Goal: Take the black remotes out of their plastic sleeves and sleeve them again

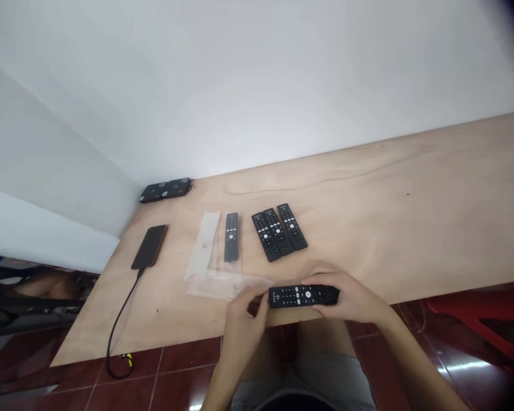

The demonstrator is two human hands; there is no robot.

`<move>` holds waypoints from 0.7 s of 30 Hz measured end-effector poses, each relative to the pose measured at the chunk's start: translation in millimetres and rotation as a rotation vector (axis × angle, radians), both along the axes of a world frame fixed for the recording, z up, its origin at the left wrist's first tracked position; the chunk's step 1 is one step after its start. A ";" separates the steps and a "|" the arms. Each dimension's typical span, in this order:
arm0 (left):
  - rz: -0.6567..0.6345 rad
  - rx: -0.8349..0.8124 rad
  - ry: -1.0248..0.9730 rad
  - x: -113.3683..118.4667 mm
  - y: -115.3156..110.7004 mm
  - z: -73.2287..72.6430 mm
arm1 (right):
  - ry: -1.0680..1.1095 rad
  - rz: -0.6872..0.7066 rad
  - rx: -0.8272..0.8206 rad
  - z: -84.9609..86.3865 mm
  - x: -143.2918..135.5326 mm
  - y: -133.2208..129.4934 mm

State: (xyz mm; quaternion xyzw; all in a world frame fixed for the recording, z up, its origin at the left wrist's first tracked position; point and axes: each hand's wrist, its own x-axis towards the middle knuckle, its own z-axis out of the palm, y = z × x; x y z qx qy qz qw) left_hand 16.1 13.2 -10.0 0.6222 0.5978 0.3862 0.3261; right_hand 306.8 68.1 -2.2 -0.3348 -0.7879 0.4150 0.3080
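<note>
Over the table's front edge, a black remote control (303,295) lies level with its buttons up. My right hand (346,294) wraps around its right end, thumb on the near side and fingers on the far side. At the other end, the bent fingers of my left hand (246,311) close against the remote's tip. A clear plastic sleeve (209,282) lies just behind my left hand, its right end reaching the fingers; whether they touch it I cannot tell. Beyond it, another remote (231,237) looks greyish, seemingly under clear plastic.
Three black remotes (278,233) lie side by side mid-table. A smartphone (149,246) rests at the left, its black cable (122,319) hanging over the front edge. Two black boxes (166,189) sit in the far left corner by the wall. A red stool (480,314) stands at right.
</note>
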 end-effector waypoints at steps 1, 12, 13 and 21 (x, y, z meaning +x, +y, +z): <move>0.008 -0.002 -0.008 0.6 -0.7 0.0 | -0.010 -0.005 0.008 0.0 -0.6 0.2; -0.283 -0.010 0.048 -23.2 4.5 3.8 | -0.007 0.003 0.044 -2.2 -2.5 1.1; -0.321 -0.016 0.070 -27.2 6.4 3.6 | -0.011 0.005 0.043 -1.9 -3.3 1.2; -0.438 0.226 0.219 -40.1 21.3 -1.2 | -0.032 0.011 0.001 -0.6 -7.8 1.1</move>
